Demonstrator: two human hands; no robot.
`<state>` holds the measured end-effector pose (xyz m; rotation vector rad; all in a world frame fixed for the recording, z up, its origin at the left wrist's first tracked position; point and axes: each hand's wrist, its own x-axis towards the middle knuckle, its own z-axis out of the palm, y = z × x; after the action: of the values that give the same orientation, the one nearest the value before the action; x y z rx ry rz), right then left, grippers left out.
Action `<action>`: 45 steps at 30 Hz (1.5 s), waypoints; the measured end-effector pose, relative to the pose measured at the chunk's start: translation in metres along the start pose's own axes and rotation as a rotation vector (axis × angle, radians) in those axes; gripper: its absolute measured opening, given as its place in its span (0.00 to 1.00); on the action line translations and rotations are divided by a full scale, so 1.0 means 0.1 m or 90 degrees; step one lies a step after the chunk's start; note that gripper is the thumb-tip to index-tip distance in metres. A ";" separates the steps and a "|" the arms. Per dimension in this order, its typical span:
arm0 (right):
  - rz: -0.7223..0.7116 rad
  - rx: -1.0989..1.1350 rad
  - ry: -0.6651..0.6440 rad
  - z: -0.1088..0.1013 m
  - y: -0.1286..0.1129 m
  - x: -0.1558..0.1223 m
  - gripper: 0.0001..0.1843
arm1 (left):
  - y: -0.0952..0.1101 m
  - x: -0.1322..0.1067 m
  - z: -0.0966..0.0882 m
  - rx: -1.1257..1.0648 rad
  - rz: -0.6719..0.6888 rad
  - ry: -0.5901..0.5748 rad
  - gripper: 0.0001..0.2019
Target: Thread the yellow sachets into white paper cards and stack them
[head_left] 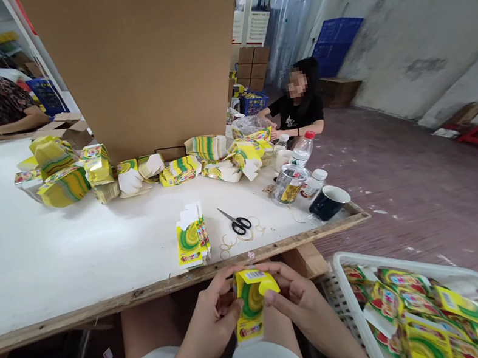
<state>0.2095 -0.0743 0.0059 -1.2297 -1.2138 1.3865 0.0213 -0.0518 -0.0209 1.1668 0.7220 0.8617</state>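
A small yellow and green carton is held up over my lap, just off the table's front edge. Its barcode flap faces up at the top end. My left hand grips the carton's left side between thumb and fingers. On the other side my right hand has its thumb at the front near the top corner and its fingers behind. A short stack of flat cartons stands on the table ahead, with black-handled scissors and loose rubber bands to its right.
Bundled cartons line the table before a tall cardboard sheet. Bottles and a dark mug stand at the right corner. A white basket of filled-looking packets sits at right. Two other people sit beyond.
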 end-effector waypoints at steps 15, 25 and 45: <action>-0.103 -0.233 0.161 0.14 0.16 0.06 0.13 | 0.04 0.01 0.01 -0.121 -0.036 -0.017 0.25; -0.198 -0.570 0.647 -0.39 0.10 -0.44 0.11 | -0.09 0.14 -0.17 0.431 0.207 0.236 0.24; -0.097 -0.154 0.305 0.28 0.38 -0.08 0.08 | -0.23 0.32 -0.98 0.696 0.185 0.311 0.17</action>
<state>0.1818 -0.0901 -0.0304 -1.4967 -1.1221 0.7856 -0.0417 0.0181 -0.0687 2.0894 1.5584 1.0300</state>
